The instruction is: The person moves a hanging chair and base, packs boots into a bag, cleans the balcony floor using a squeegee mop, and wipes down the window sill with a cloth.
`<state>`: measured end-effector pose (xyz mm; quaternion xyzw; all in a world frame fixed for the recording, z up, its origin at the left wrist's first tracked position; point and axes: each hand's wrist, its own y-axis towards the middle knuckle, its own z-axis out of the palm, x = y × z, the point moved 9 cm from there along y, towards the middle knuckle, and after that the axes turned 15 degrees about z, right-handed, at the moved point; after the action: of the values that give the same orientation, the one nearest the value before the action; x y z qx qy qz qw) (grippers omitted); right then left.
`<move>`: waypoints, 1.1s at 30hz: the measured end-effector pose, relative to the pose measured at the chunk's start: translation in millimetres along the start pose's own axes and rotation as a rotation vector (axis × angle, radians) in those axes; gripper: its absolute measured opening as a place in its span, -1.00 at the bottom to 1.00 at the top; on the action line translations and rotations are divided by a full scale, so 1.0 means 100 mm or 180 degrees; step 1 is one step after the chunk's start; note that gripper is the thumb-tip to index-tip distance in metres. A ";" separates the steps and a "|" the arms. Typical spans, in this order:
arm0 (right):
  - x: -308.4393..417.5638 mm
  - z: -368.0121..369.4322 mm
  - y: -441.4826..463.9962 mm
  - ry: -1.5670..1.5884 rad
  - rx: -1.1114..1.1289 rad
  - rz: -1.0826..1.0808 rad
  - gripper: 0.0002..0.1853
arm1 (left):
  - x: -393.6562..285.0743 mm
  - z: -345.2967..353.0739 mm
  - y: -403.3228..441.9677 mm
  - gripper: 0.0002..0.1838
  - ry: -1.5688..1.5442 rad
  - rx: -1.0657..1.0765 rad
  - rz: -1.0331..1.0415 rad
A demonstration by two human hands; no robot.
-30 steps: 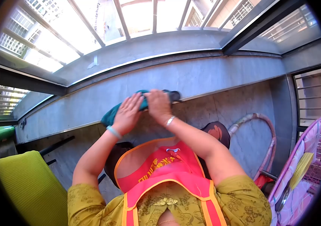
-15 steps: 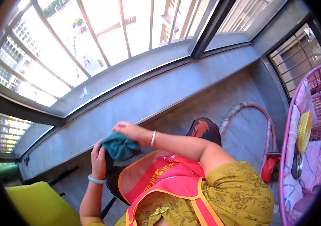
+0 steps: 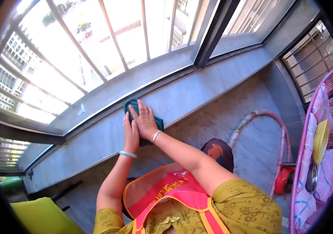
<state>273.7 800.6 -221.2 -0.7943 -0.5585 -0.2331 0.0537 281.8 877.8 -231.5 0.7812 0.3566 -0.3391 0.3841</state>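
Observation:
A dark green cloth (image 3: 159, 123) lies bunched on the grey stone sill (image 3: 192, 95) under the barred window. My right hand (image 3: 144, 121) rests flat on top of it, fingers stretched out and pointing toward the window. Close beside it, my left hand (image 3: 130, 134) touches the cloth's near left side with its fingers extended, partly against my right hand. Part of the cloth shows beyond my fingertips and another part hangs near the sill's front edge.
A black window frame post (image 3: 209, 37) rises behind the sill. At the right stand a pink basket (image 3: 301, 171) with a yellow strainer (image 3: 321, 141) and a wrapped hoop (image 3: 283, 136). A lime green seat (image 3: 43, 216) is at lower left.
Since half a second ago, the cloth has gone from being held up between my hands to lying on the sill, farther forward. My right hand has opened flat over it.

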 end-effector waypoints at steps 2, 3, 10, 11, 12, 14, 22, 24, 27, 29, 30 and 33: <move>-0.12 -0.03 0.10 0.0048 -0.0073 -0.0048 -0.42 | -0.05 0.06 0.08 -0.48 0.0663 0.0047 -0.0046; -0.17 -0.08 0.16 0.0173 -0.0076 -0.0244 -0.45 | -0.13 0.14 0.14 -0.48 0.0669 0.0093 -0.0038; -1.44 -0.78 0.57 0.0151 -0.0631 -0.0051 -0.62 | -0.66 1.45 0.68 -0.45 0.1343 0.0778 0.0689; -1.52 -0.81 0.57 0.0053 -0.0776 -0.0039 -0.62 | -0.74 1.50 0.75 -0.45 0.1341 0.0779 0.0688; -1.75 -0.95 0.63 -0.0055 -0.0857 0.0103 -0.61 | -0.88 1.70 0.87 -0.45 0.1227 0.0914 0.0769; -2.23 -1.24 0.75 -0.0050 -0.0948 0.0415 -0.59 | -1.10 2.13 1.10 -0.45 0.1212 0.1080 0.1089; -2.89 -1.60 0.79 0.1202 -0.1072 0.0328 -0.50 | -1.38 2.24 0.69 -0.48 0.1221 0.1073 0.1588; -3.39 -1.91 0.72 0.1483 -0.1340 0.0632 -0.49 | -1.35 2.07 0.40 -0.44 0.1418 0.1308 0.1765; -4.38 -2.40 0.78 0.1594 -0.1777 0.1056 -0.48 | -1.26 1.96 0.25 -0.45 0.1671 0.1524 0.1834; -4.97 -2.57 0.95 0.1170 -0.1741 0.1369 -0.49 | -1.22 2.01 0.27 -0.43 0.1905 0.1645 0.1741; -5.25 -2.57 1.07 0.1001 -0.1613 0.1525 -0.49 | -1.25 2.04 0.30 -0.40 0.1902 0.1670 0.1760; -5.52 -2.42 1.35 -0.0206 -0.1544 0.1715 -0.46 | -1.26 2.09 0.30 -0.35 0.1938 0.1735 0.1717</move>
<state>173.8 190.7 -220.6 -0.9095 -0.2591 -0.3110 -0.0946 187.5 651.2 -218.8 0.9815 0.1359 -0.0647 0.1180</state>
